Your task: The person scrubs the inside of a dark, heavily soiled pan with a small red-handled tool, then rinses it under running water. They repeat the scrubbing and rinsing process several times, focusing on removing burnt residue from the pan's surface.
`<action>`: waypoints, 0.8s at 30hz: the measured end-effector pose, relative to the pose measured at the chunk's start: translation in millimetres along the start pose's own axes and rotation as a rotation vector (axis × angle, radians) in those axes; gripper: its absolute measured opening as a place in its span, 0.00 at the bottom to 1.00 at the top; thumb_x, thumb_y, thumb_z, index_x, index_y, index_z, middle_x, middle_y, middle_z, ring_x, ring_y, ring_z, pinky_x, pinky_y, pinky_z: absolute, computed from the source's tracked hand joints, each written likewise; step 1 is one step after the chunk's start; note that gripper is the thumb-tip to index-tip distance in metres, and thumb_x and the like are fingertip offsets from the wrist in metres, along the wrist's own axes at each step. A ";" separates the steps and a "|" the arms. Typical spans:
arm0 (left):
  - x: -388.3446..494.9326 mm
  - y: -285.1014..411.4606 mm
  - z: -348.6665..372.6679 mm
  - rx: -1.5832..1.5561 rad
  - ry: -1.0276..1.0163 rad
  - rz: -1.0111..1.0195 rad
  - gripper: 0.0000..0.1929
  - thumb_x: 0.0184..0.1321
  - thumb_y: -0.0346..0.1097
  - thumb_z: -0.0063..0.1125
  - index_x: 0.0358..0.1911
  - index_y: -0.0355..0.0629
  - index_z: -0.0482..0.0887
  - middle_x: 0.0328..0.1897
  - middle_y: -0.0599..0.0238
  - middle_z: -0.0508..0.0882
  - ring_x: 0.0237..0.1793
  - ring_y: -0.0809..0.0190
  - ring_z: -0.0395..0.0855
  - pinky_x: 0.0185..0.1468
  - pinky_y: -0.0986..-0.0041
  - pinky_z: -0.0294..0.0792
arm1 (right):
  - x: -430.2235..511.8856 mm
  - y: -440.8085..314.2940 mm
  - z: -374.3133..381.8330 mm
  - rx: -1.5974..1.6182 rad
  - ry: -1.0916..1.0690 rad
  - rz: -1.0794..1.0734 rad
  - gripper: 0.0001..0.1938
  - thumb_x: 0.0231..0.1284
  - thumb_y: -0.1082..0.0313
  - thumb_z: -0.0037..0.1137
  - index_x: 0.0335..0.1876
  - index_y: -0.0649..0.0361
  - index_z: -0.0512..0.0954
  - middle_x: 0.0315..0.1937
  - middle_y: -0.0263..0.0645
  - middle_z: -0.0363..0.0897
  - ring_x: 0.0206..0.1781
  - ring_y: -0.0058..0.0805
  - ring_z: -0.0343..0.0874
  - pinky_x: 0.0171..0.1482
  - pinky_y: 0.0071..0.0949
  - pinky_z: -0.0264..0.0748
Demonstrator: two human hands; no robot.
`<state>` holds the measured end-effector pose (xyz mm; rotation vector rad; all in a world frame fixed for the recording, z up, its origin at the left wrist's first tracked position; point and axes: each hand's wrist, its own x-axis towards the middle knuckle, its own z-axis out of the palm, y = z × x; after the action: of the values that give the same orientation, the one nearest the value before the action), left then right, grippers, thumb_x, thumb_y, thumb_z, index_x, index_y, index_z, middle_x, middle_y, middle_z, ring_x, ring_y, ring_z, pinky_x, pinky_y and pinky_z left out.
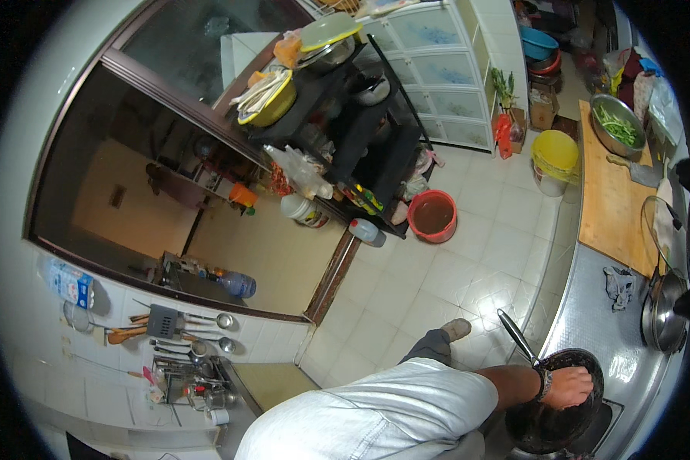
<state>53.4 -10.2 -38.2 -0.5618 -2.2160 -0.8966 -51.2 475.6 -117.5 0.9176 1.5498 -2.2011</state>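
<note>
My left hand [568, 387], with a bracelet or watch at the wrist, reaches over a dark wok [537, 428] at the lower right. Its fingers are curled against the dark inner surface, and whatever may be under them is hidden. The wok looks tilted on the stove [608, 418], its metal-and-black handle [517, 336] pointing up and left in the picture. My light sleeve and the arm cover part of the wok's near side. My right hand is out of view.
Along the steel counter [595, 322] lie a grey cloth [619, 287], a lidded pan [664, 313] and a wooden board [606, 195]. On the board are a cleaver [644, 174] and a bowl of green vegetables [618, 126]. A red bucket [432, 215] stands on the floor by a black rack [345, 138].
</note>
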 end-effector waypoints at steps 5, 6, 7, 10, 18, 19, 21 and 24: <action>2.1 1.3 -3.6 0.006 0.007 0.004 0.10 0.51 0.41 0.70 0.31 0.44 0.86 0.41 0.58 0.84 0.49 0.46 0.84 0.58 0.51 0.74 | -10.9 -7.8 -4.8 -0.103 -0.209 0.125 0.14 0.87 0.47 0.65 0.48 0.47 0.81 0.26 0.31 0.73 0.23 0.27 0.67 0.23 0.28 0.64; 2.1 1.8 -4.7 0.005 0.008 0.005 0.10 0.51 0.41 0.70 0.30 0.44 0.85 0.41 0.58 0.84 0.49 0.47 0.84 0.57 0.51 0.74 | -13.9 -7.1 -3.4 -0.138 -0.268 0.154 0.14 0.88 0.46 0.65 0.50 0.47 0.81 0.25 0.31 0.73 0.22 0.28 0.66 0.23 0.27 0.64; 2.0 3.1 -5.1 0.002 0.011 0.002 0.10 0.52 0.41 0.70 0.30 0.44 0.85 0.41 0.59 0.84 0.48 0.47 0.84 0.57 0.51 0.74 | -18.7 -8.0 -3.1 -0.194 -0.339 0.184 0.15 0.89 0.44 0.65 0.52 0.46 0.81 0.24 0.30 0.72 0.22 0.28 0.66 0.22 0.27 0.64; 1.7 3.8 -4.5 0.020 0.026 0.010 0.10 0.51 0.41 0.69 0.30 0.44 0.85 0.41 0.59 0.84 0.48 0.47 0.84 0.56 0.51 0.74 | -22.2 -7.9 11.5 -0.106 -0.206 0.134 0.13 0.89 0.48 0.66 0.53 0.48 0.83 0.27 0.32 0.75 0.25 0.29 0.70 0.28 0.29 0.69; -1.3 1.2 2.3 0.021 -0.006 0.004 0.11 0.52 0.42 0.72 0.31 0.45 0.87 0.43 0.58 0.86 0.51 0.46 0.85 0.60 0.51 0.75 | -17.3 3.3 51.4 -0.061 -0.109 0.110 0.09 0.88 0.56 0.69 0.56 0.52 0.86 0.36 0.37 0.83 0.35 0.33 0.79 0.42 0.35 0.81; -1.6 1.8 2.0 0.025 0.008 0.005 0.10 0.53 0.42 0.69 0.30 0.45 0.85 0.42 0.58 0.85 0.51 0.46 0.85 0.60 0.51 0.75 | -17.7 3.0 52.2 -0.053 -0.105 0.109 0.09 0.87 0.58 0.69 0.56 0.52 0.86 0.37 0.37 0.84 0.36 0.34 0.81 0.44 0.36 0.83; -1.0 3.0 1.7 0.011 -0.010 0.000 0.09 0.55 0.41 0.69 0.31 0.45 0.85 0.43 0.58 0.85 0.51 0.46 0.85 0.60 0.51 0.76 | -19.9 0.8 52.5 -0.031 -0.099 0.107 0.08 0.87 0.60 0.70 0.57 0.53 0.87 0.39 0.38 0.85 0.38 0.35 0.83 0.47 0.37 0.86; 0.6 3.2 -0.7 0.008 -0.081 -0.031 0.08 0.58 0.41 0.69 0.32 0.46 0.86 0.43 0.57 0.86 0.50 0.45 0.85 0.59 0.49 0.76 | -31.5 -4.1 51.5 0.018 -0.093 0.096 0.07 0.87 0.63 0.71 0.57 0.55 0.88 0.42 0.40 0.88 0.42 0.36 0.87 0.53 0.40 0.91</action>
<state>55.1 -8.5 -36.0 -0.5702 -2.3057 -0.8955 -46.7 426.2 -82.9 0.8638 1.4169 -2.1614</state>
